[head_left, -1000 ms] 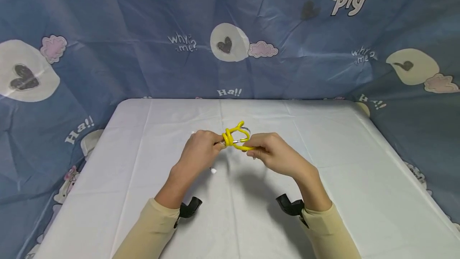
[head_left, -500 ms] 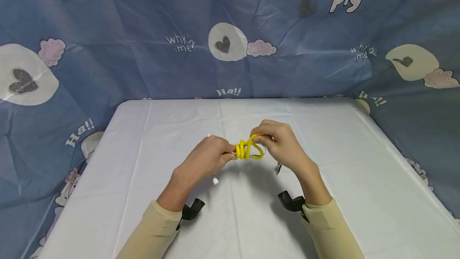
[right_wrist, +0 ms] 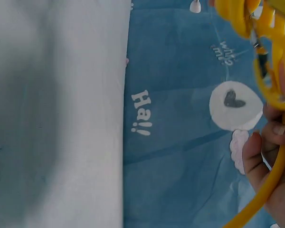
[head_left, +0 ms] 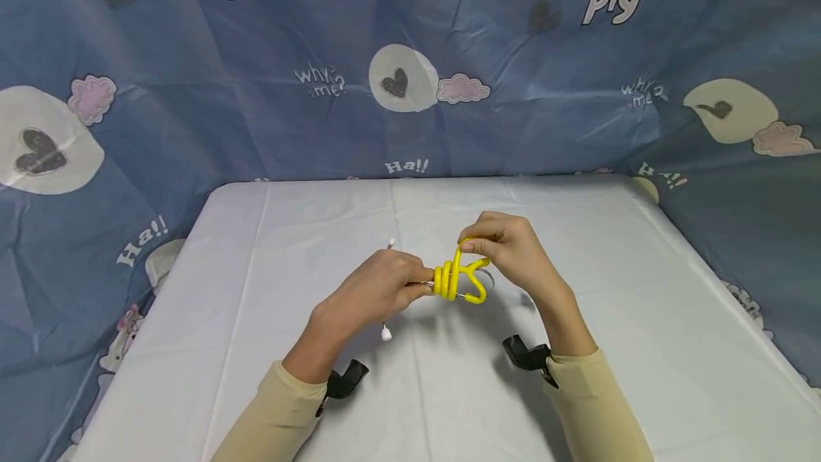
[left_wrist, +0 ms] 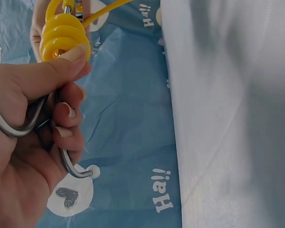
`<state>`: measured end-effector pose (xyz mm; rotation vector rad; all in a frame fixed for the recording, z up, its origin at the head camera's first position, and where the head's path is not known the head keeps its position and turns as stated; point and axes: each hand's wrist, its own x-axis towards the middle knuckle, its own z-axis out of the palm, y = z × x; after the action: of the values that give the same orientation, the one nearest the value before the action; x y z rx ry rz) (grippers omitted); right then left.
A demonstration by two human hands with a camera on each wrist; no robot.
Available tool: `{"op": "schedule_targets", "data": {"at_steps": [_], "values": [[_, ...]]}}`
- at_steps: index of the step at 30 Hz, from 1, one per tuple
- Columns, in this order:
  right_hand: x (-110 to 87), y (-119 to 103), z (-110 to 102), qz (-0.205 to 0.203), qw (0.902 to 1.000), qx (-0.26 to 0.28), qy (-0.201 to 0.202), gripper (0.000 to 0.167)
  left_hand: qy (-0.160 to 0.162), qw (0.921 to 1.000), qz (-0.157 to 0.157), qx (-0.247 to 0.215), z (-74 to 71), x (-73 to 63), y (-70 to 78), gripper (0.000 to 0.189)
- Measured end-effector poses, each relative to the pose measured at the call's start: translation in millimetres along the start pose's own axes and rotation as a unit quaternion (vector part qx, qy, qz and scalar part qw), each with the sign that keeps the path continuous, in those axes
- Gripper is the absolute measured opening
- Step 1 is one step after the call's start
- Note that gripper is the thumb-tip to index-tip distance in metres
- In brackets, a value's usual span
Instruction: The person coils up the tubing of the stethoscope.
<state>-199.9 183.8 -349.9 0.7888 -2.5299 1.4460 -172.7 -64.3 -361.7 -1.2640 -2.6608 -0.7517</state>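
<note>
Yellow cord (head_left: 445,282) winds in snug coils round a white-tipped metal hook (left_wrist: 70,165), both held above the white-covered table (head_left: 308,234); the left hand (head_left: 383,282) grips the hook, its thumb at the coils; the right hand (head_left: 518,252) pinches a raised length of the cord between thumb and fingers, near the coils; blue printed cloth (head_left: 256,127) hangs behind the table.

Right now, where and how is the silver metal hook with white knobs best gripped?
Probably by its shaft, coming from the left, where the left hand pinches the silver metal hook just beside the coils of glossy yellow cord. Its curved arms stick out on both sides of that hand, ending in white knobs, while the coils cover the shaft farther right.
</note>
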Motion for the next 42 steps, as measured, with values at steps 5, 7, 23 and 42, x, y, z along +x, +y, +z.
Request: {"op": "schedule_targets", "data": {"at_steps": [5,7,23,42], "values": [[-0.5,8.2,-1.8,0.046,0.9967,0.061,-0.026,0.007,0.009,0.9993,0.021,-0.029,-1.9,-0.9,-0.1,0.006],[-0.6,10.7,-1.6,0.06,0.9943,0.081,-0.034,0.01,0.016,0.9983,0.03,-0.047,-3.1,-1.0,0.1,0.007],[2.9,17.0,16.4,0.061,0.9894,0.123,-0.048,0.02,0.103,0.9889,0.009,-0.107,-14.1,-8.0,-7.7,0.012],[6.9,13.7,32.6,0.109,0.9888,0.061,-0.08,0.02,0.151,0.9852,-0.075,-0.03,-15.6,-8.8,-17.1,0.013]]}}
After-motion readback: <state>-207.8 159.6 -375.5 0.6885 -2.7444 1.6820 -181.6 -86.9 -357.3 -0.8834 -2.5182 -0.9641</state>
